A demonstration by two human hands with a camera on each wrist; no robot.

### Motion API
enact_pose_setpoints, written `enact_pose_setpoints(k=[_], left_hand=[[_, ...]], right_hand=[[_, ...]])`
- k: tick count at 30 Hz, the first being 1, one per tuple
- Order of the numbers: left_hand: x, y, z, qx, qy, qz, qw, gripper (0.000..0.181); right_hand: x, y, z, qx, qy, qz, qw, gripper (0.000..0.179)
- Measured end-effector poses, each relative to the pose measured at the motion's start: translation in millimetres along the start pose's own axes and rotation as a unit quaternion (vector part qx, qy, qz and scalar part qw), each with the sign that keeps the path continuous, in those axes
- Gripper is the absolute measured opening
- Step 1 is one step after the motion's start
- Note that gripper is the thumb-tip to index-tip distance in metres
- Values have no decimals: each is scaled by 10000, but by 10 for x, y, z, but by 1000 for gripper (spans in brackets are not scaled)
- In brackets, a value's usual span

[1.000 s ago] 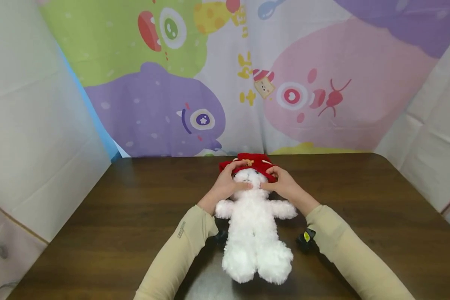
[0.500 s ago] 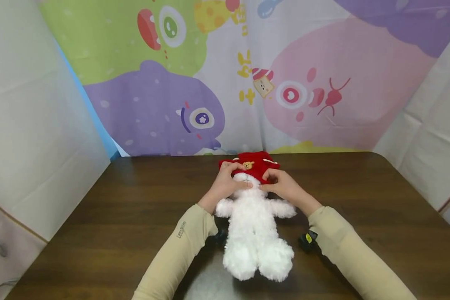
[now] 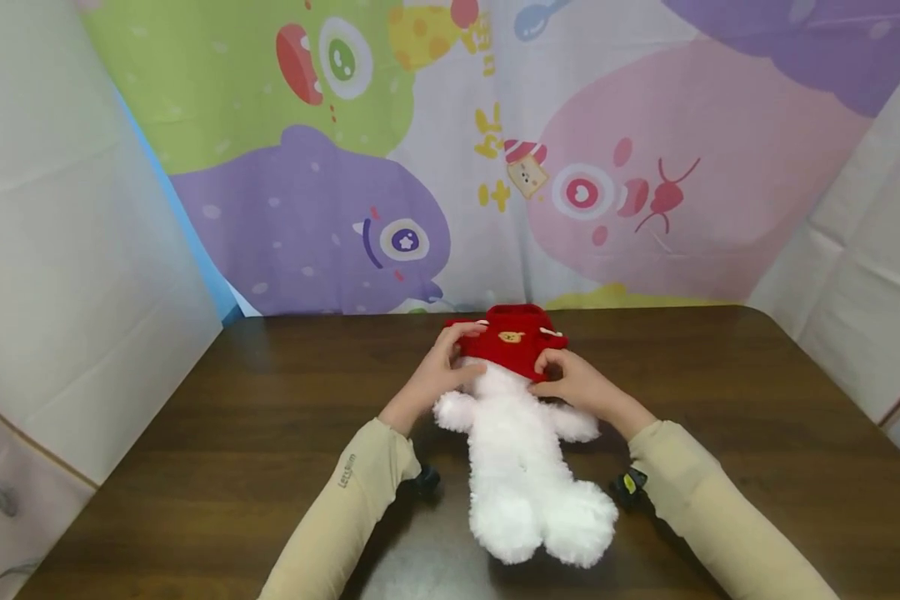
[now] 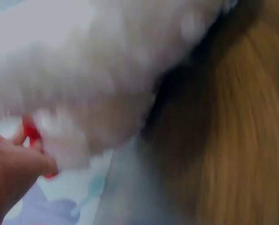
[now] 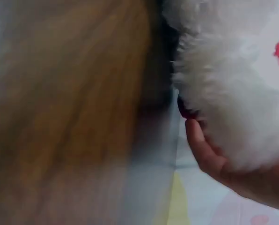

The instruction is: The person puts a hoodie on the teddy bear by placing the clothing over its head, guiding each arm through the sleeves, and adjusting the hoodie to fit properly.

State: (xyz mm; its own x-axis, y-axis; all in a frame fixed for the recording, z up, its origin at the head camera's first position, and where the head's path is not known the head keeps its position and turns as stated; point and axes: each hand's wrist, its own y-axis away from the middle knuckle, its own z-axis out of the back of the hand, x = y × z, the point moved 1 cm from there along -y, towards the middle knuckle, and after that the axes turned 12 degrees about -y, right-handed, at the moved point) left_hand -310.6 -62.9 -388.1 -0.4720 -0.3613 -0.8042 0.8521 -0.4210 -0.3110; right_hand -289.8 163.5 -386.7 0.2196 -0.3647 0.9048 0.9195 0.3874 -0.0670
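Note:
A white fluffy plush toy (image 3: 512,454) lies on its back on the table, legs toward me and arms spread. Over its head sits a small red garment (image 3: 521,343) with a bear patch and white trim; the toy's face is covered. My left hand (image 3: 438,371) holds the garment's left side, thumb against the white plush. On the other side, the fingers of my right hand (image 3: 587,387) curl and pinch the garment's lower edge. In the left wrist view, a bit of red shows at my left hand (image 4: 15,164). Plush fur partly hides my right hand (image 5: 223,171) in the right wrist view.
The dark wooden table (image 3: 270,433) extends to both sides of the toy. A cartoon-printed curtain (image 3: 465,208) hangs behind its far edge, with white panels left and right. Small dark wrist devices (image 3: 628,485) hang beneath my sleeves.
The red garment has come down over the toy's face, which showed before. The toy's legs have swung to the right. My left hand has shifted slightly left, my right slightly right.

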Motion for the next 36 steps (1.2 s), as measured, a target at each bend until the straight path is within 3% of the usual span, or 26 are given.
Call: enact_pose_setpoints(k=[3,7,11,18,24,27,32,36], left_hand=[[58,37,30,-142,667,489,9965,45],[113,68,1,-237,943,1246,9874,41],[176,81,-30,19,909,1467,9850,50],[165,79,-41,70,437,1555,9869,58],[162,82,-84,-363,55,2022,9787,48],[145,90,-117,-619,-87,2200,9735,41],[95,112,-165,-1041,-229,2436,9640,34],[76,130,-195,-1179,-678,2722,9526,37]], right_hand=[[-37,34,18,-71,-88,-245,9996,20],[-51,56,20,-109,-313,-524,9981,24],[-59,77,6,-17,-752,-1010,9920,35],[-95,59,8,151,-1508,-1478,9773,57],[-155,36,2,349,-1911,-1745,9653,74],[-174,33,0,453,-2018,-1689,9637,76],[-185,19,-9,443,-2104,-1431,9661,59],[-199,12,-19,423,-2105,-1262,9685,38]])
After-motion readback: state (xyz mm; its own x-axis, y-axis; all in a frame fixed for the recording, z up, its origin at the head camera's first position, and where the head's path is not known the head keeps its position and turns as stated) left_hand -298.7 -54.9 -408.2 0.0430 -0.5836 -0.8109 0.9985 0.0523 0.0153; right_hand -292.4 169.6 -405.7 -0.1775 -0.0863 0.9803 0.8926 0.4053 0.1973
